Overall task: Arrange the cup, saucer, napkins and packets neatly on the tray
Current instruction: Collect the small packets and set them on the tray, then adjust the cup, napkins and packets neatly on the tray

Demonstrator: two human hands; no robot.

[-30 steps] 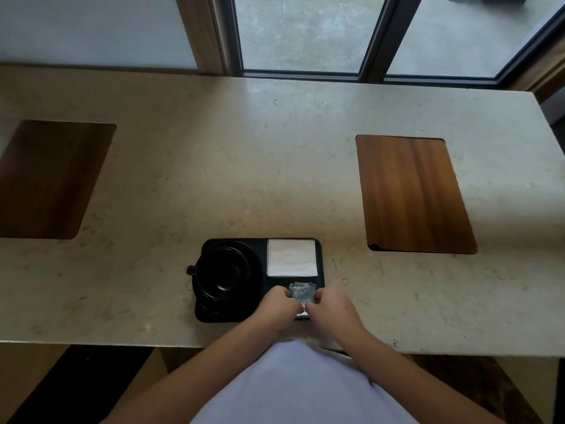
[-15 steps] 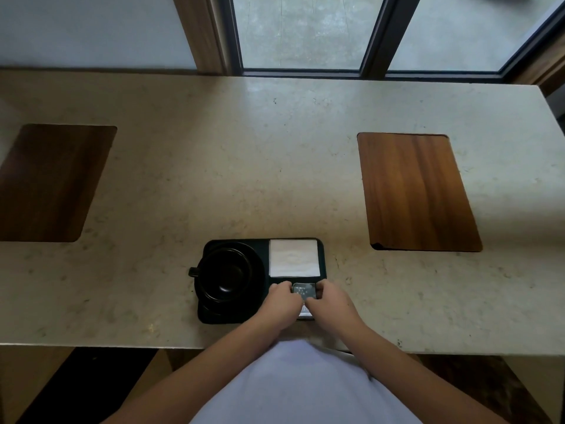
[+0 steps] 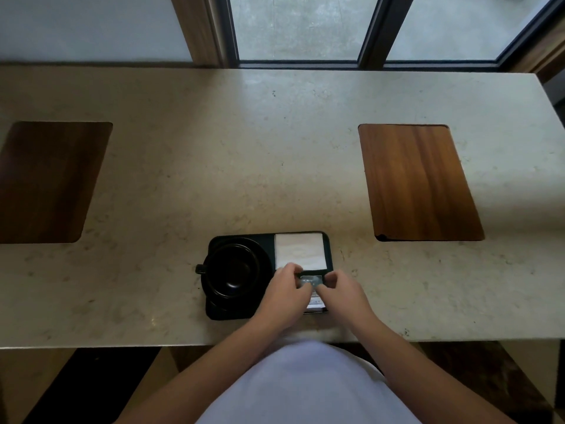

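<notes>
- The pale, speckled stone counter (image 3: pixel 275 166) runs wide in front of me, its far edge against a wall and a dark-framed window (image 3: pixel 367 29) with a wooden post at the window's left.
- My landmark is the black rectangular tray (image 3: pixel 329 249), which sits close to the counter's near edge, straight ahead of my body.
- Well to the right of the tray and farther back lies a reddish-brown wooden inset panel (image 3: pixel 419 182); well to its left lies a darker wooden inset panel (image 3: pixel 49 182).
- On the tray's left half stands the black round cup (image 3: pixel 234 270) on its black saucer (image 3: pixel 211 293), the cup's handle pointing left past the tray's edge.
- In the tray's far right corner lies the white square stack of napkins (image 3: pixel 299 250), flat and square to the rim.
- In the tray's near right corner are the small grey packets (image 3: pixel 310 281), just in front of the napkins.
- My left hand (image 3: pixel 286 293) and right hand (image 3: pixel 342 290) meet over that corner; my fingers are curled narrow and pinch the packets from either side.
- Between the tray and the counter's far edge the stone is bare, and bare stone also separates the tray from each panel.
</notes>
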